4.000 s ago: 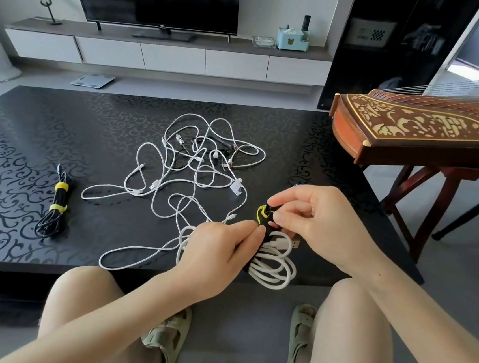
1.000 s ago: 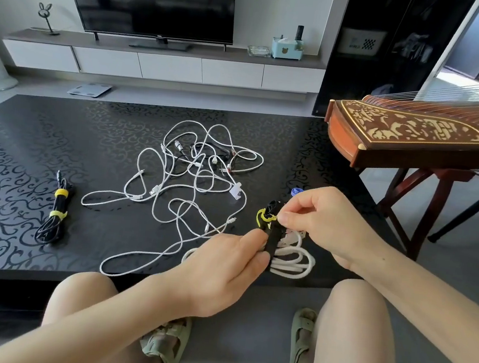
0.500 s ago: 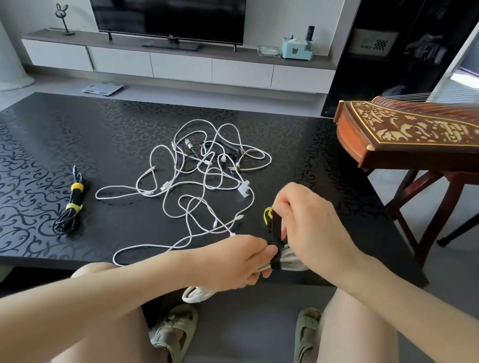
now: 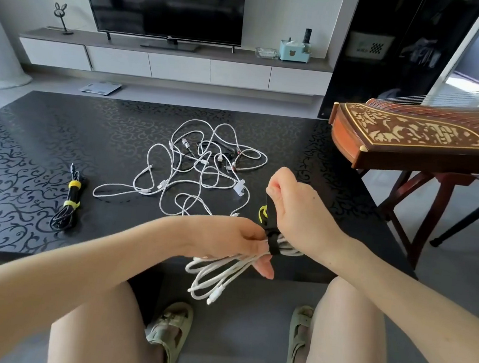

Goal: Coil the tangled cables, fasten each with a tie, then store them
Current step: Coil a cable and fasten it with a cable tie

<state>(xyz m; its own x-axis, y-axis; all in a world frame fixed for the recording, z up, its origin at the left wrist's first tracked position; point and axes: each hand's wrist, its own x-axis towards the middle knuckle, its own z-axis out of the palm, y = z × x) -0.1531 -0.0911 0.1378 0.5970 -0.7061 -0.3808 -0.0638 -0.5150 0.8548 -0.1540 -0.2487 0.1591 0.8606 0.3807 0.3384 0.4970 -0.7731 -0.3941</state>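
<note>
Our left hand [image 4: 233,238] holds the white cable bundle [image 4: 224,273] in its grip at the near edge of the worktop [image 4: 45,137]. Our right hand [image 4: 297,214] pinches the black tie [image 4: 273,244] wrapped round it. The tangled cables [image 4: 198,171] lie farther back.

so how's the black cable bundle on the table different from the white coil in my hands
The black cable bundle lies on the table, touched by no hand; the white cable coil hangs past the table's near edge, held by the left hand. The black cable bundle carries two yellow ties; the white cable coil has one black tie round it, its free end gripped by the right hand. Both are gathered into long loops.
</note>
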